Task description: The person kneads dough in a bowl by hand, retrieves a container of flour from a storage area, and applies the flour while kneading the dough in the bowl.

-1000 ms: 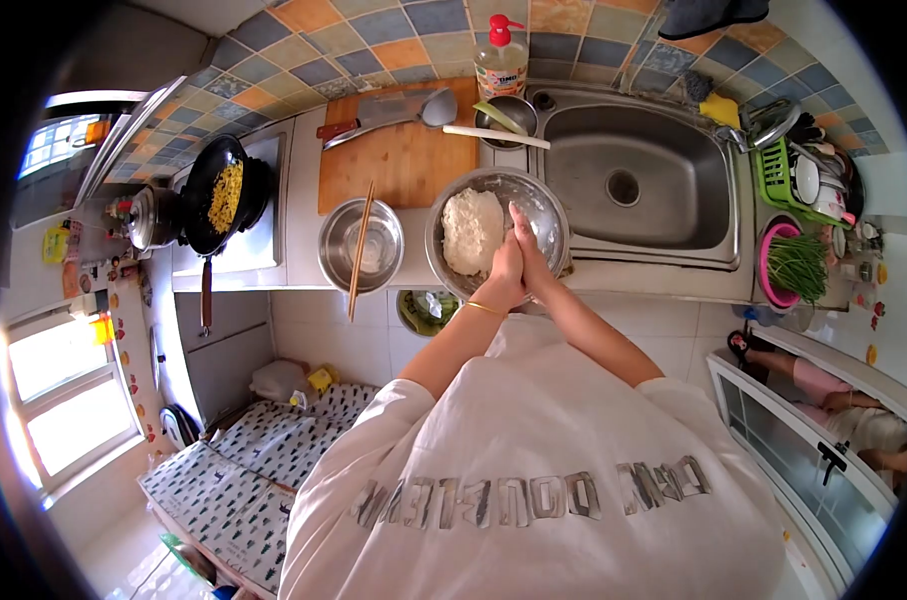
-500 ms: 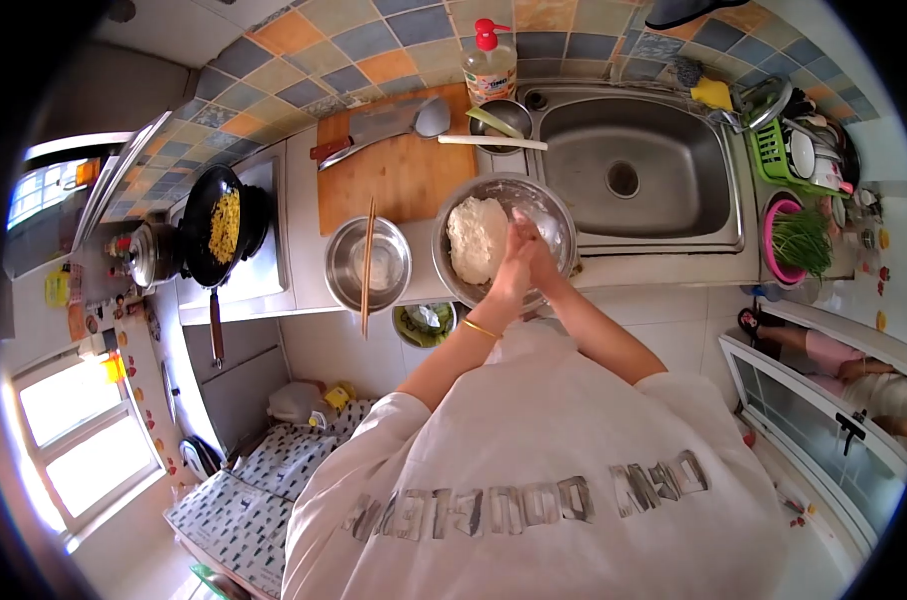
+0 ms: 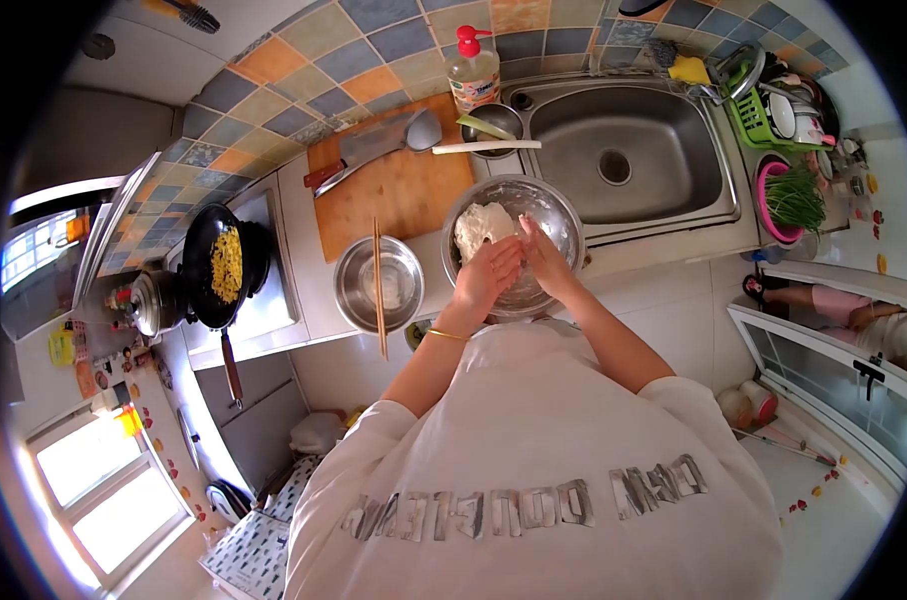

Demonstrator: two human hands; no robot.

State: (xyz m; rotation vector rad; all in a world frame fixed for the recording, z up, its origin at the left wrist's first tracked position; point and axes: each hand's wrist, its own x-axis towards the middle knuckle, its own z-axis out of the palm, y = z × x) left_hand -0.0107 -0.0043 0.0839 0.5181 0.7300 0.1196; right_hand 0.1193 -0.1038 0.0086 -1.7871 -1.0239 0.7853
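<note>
A lump of pale dough point(image 3: 482, 228) sits in the left half of a metal mixing bowl point(image 3: 571, 232) at the counter's front edge. My left hand point(image 3: 490, 272) is over the bowl with its fingers stretched out, close against the dough's near side. Beside it, my right hand point(image 3: 548, 260) is held with fingers extended and its palm turned towards the left one. Both are open, and I see nothing held between them. Whether the fingertips touch each other is hard to make out.
Left of the mixing bowl stands a smaller metal bowl point(image 3: 352, 290) with chopsticks point(image 3: 379, 285) across it. Behind are a cutting board point(image 3: 394, 195) with a cleaver point(image 3: 376, 145), and a sink point(image 3: 564, 180). A frying pan point(image 3: 209, 290) with yellow food is at the stove. A person point(image 3: 889, 330) is at the far right.
My hands were pressed together over the bowl; now they have come apart, the left shifting left towards the dough. The whole view has turned slightly.
</note>
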